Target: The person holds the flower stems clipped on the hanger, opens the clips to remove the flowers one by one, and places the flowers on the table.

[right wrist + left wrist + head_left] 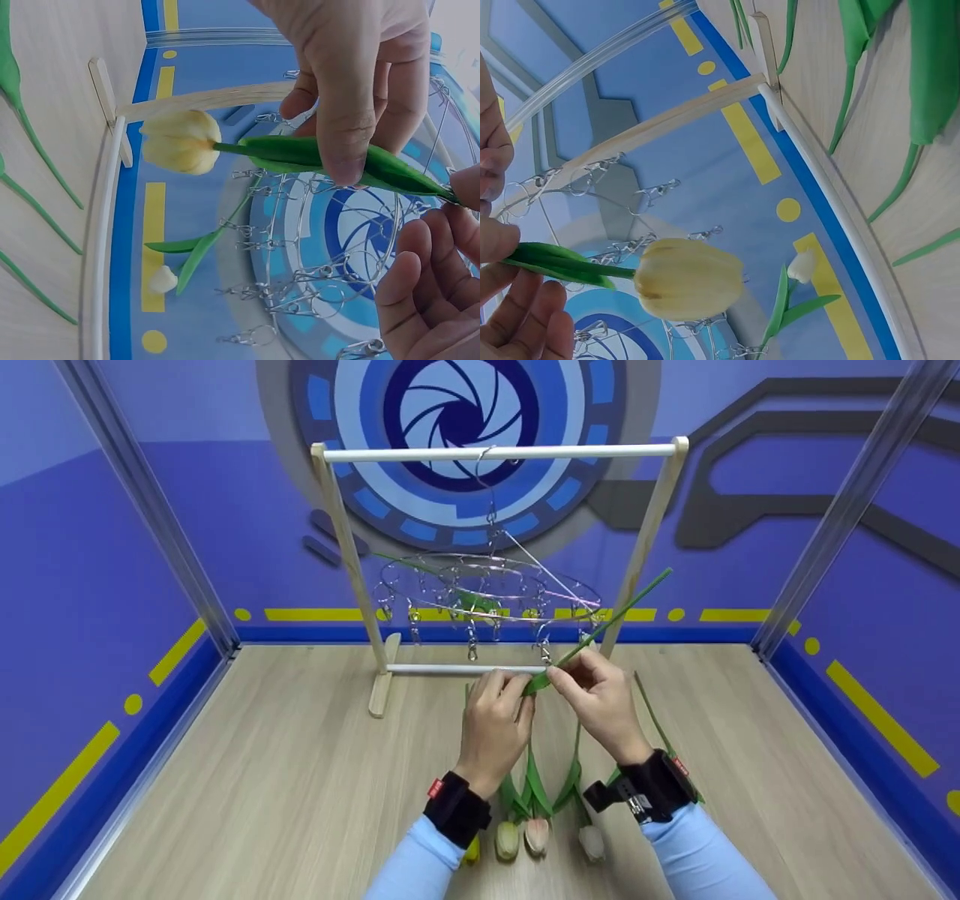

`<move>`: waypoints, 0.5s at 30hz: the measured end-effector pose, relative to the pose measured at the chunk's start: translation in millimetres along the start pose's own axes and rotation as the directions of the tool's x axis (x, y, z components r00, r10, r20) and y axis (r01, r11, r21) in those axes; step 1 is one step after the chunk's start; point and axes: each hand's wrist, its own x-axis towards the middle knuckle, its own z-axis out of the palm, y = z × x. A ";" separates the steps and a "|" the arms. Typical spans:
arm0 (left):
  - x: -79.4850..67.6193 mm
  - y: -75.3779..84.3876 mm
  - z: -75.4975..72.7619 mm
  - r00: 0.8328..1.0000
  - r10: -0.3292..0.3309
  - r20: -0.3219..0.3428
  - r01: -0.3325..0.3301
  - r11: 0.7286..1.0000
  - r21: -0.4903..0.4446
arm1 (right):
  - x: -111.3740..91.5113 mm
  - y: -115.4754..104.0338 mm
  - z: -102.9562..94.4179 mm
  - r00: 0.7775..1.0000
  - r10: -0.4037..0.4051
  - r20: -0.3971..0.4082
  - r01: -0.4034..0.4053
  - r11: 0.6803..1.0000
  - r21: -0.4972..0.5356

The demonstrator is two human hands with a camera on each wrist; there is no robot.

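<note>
My left hand (pixel 495 716) pinches a pale yellow tulip (pixel 690 279) by its green leaf and stem, between thumb and fingers. Close by, my right hand (pixel 600 697) pinches the same tulip farther along, at the leaf's tip. Past the right hand the bare green stem (pixel 630 611) slants up to the right. In both wrist views the bloom points downward, though the left hand hides it in the head view. Just beyond the hands hangs a round metal clip hanger (pixel 491 619) with many dangling clips. A white tulip (pixel 163 280) hangs bloom-down among the clips.
A wooden stand (pixel 336 510) with a white top rod (pixel 570 451) carries the hanger. On the table below the hands lie a yellow tulip (pixel 471 851), a cream tulip (pixel 507 840), a pinkish tulip (pixel 537 836) and a white tulip (pixel 592 844). Printed panels surround the table.
</note>
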 end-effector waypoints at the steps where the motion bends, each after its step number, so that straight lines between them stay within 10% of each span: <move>1: -0.7 -0.5 0.1 1.000 0.001 -0.001 -0.001 1.000 -0.005 | -0.3 -0.4 -0.1 1.000 -0.008 0.007 0.008 1.000 -0.004; 15: -5.8 -6.1 -2.0 0.997 -0.063 0.037 0.067 0.992 -0.107 | 10.1 4.5 -6.5 0.990 -0.051 0.129 0.031 0.988 0.151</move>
